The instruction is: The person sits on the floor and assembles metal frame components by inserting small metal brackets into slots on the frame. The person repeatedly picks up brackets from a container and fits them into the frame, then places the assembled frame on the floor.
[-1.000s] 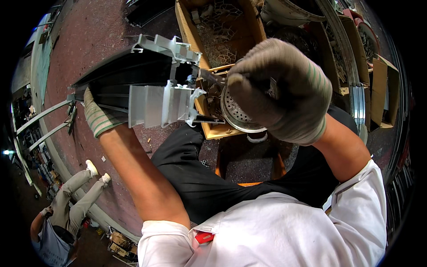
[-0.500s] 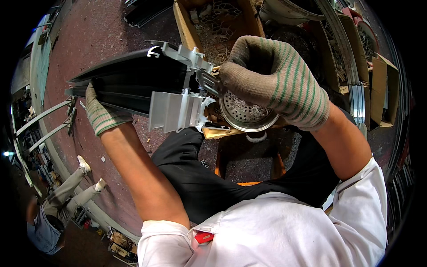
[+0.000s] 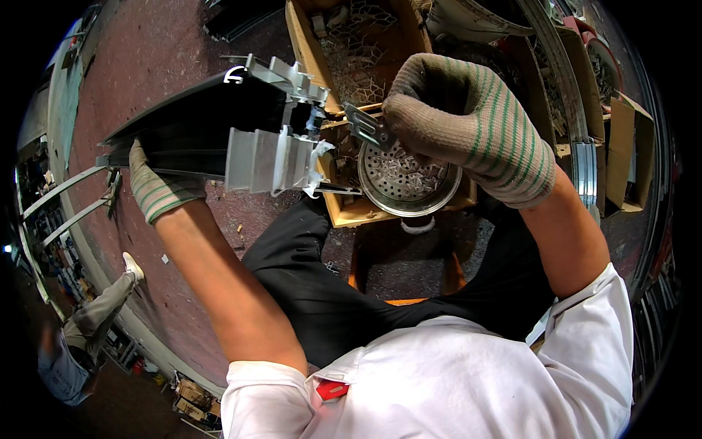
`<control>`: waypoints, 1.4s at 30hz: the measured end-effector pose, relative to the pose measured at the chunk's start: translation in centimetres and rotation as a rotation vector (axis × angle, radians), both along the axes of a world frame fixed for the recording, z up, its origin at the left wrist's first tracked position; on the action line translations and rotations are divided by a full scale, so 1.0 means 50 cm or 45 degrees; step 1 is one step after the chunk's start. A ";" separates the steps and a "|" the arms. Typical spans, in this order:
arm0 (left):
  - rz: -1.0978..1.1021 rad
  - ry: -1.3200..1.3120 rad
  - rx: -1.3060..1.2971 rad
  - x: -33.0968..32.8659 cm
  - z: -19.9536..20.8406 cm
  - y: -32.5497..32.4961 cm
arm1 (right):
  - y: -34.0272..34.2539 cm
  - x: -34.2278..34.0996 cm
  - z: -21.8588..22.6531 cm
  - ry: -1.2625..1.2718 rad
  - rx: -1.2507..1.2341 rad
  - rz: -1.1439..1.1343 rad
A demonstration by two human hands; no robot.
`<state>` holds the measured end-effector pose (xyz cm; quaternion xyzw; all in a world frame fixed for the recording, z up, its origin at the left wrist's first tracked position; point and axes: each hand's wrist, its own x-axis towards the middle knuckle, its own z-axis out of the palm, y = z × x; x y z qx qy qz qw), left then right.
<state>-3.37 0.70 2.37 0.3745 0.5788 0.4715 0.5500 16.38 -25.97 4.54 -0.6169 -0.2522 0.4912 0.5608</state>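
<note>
My left hand point(image 3: 162, 190), in a striped knit glove, grips a long dark aluminium profile point(image 3: 212, 135) from below; its cut silver end point(image 3: 274, 157) points toward me. My right hand point(image 3: 468, 124), gloved the same way, is closed on a small silver metal bracket point(image 3: 368, 126) held close to the profile's end. Just beneath that hand sits a round metal bowl point(image 3: 409, 183) with several small metal pieces in it.
A wooden crate point(image 3: 351, 44) full of small metal parts stands past the bowl. Cardboard boxes point(image 3: 629, 146) and curved metal rails point(image 3: 578, 110) lie at the right. Another person's legs point(image 3: 102, 307) stand at lower left on the reddish floor point(image 3: 146, 66).
My right hand lifted off the bowl and now holds the bracket near the profile's end. The profile has tilted up and shifted slightly. The other person at lower left walked on.
</note>
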 end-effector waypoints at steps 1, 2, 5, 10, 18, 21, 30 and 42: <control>0.026 0.013 -0.021 0.005 0.004 -0.007 | -0.002 0.001 -0.001 -0.013 -0.004 0.009; 0.044 -0.015 -0.024 0.000 0.005 -0.006 | -0.002 -0.002 -0.001 -0.022 -0.001 0.024; 0.068 -0.106 -0.026 -0.018 -0.002 0.013 | -0.001 -0.011 0.000 -0.140 0.091 0.054; 0.075 -0.079 -0.085 -0.022 -0.008 0.014 | -0.010 -0.027 0.001 -0.158 0.211 0.105; -0.001 -0.104 -0.089 -0.044 -0.016 0.044 | -0.013 -0.033 -0.028 -0.665 0.450 0.205; 0.055 -0.046 -0.077 -0.032 -0.012 0.028 | -0.014 -0.034 -0.032 -0.753 0.457 0.230; 0.052 -0.068 -0.092 -0.037 -0.014 0.030 | -0.012 -0.037 -0.041 -0.849 0.490 0.215; 0.082 -0.019 -0.072 -0.033 -0.021 0.027 | -0.004 -0.040 -0.050 -1.121 0.573 0.295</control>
